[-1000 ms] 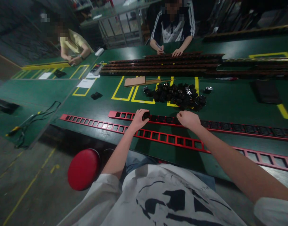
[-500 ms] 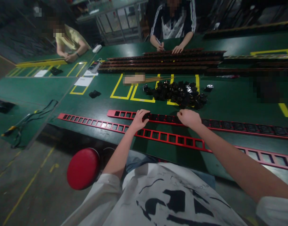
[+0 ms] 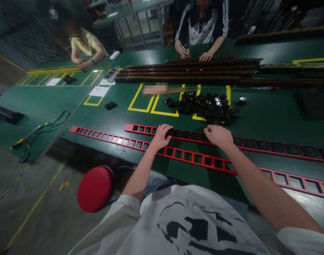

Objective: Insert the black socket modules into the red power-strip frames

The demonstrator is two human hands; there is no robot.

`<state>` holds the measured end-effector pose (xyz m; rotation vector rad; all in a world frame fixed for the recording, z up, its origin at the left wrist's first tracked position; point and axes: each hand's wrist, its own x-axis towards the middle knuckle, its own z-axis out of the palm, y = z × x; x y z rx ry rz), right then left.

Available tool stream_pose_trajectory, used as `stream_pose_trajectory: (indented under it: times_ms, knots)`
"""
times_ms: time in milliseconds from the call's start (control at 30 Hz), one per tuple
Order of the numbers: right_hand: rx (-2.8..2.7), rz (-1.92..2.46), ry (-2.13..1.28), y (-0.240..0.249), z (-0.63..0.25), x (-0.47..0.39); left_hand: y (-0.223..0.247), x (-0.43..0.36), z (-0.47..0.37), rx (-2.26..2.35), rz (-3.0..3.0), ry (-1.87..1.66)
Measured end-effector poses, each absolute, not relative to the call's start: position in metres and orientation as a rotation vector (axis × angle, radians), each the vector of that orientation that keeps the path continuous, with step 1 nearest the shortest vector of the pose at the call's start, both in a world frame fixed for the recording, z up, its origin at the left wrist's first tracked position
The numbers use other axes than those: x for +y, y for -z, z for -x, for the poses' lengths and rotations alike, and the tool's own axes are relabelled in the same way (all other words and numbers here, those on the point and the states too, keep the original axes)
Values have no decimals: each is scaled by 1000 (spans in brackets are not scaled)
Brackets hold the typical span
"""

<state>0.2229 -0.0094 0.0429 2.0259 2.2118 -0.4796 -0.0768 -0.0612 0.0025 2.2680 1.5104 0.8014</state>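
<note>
- Red slotted rail (image 3: 191, 139), farther of two on desk (image 3: 111, 119), near heaped black parts (image 3: 208, 107).
- Pinching black insert (image 3: 169, 132) at rail with left hand (image 3: 161, 137).
- Holding right hand (image 3: 219, 135) curled together at same rail, inside hidden.

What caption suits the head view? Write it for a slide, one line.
Left hand and right hand at a partly filled red rail, black pieces heaped beyond, second red rail nearer.

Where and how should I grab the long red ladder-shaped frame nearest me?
Probably grip the long red ladder-shaped frame across both rails at two spread spots, from above on your side; it lies flat, slim and very long, so one end might sag.
</note>
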Motion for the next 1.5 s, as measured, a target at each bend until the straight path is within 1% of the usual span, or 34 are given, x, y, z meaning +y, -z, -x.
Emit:
stream_pose_trajectory:
  times_ms: [567, 767, 1067, 1233, 1500]
  knots:
    - [2232, -2020, 480, -42, -224, -11, -5, -66, 73, 1699, -2257, -749]
    - [2235, -2016, 479, -42, -224, -11, -6, -66, 74, 1684, -2243, -773]
    - [2251, -2018, 473, -39, -224, -10, -4, -63, 75, 1694, -2233, -701]
    - [2242, -2023, 470, -39, -224, -10, -6, -58, 79, 1690, -2181, -606]
    - [2252, -2016, 461, -39, -225, -11, -20, -41, 81, 1700, -2225, -360]
